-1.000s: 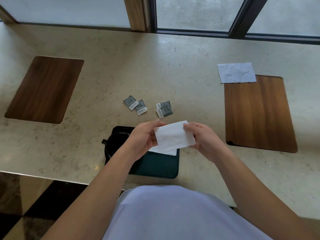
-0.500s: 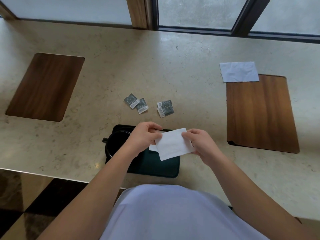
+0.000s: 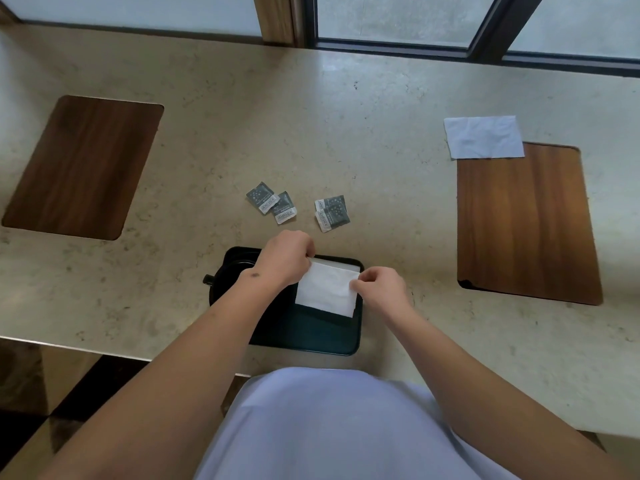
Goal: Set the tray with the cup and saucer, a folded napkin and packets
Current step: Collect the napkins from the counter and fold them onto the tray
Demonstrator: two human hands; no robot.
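A dark green tray point(image 3: 311, 336) lies at the near edge of the stone counter. A folded white napkin point(image 3: 327, 289) lies low over the tray's right half. My left hand point(image 3: 285, 259) pinches its far left corner and my right hand point(image 3: 379, 289) pinches its right edge. A black cup on its saucer point(image 3: 225, 282) sits at the tray's left end, mostly hidden by my left forearm. Several grey packets point(image 3: 298, 207) lie on the counter just beyond the tray.
A wooden placemat point(image 3: 81, 168) lies at the far left and another wooden placemat point(image 3: 526, 223) at the right. A second white napkin point(image 3: 483, 136) overlaps the right placemat's far edge. Window frames line the back of the counter point(image 3: 311, 116).
Both hands have brought the napkin down from in front of me onto the tray's right half, folded smaller than before.
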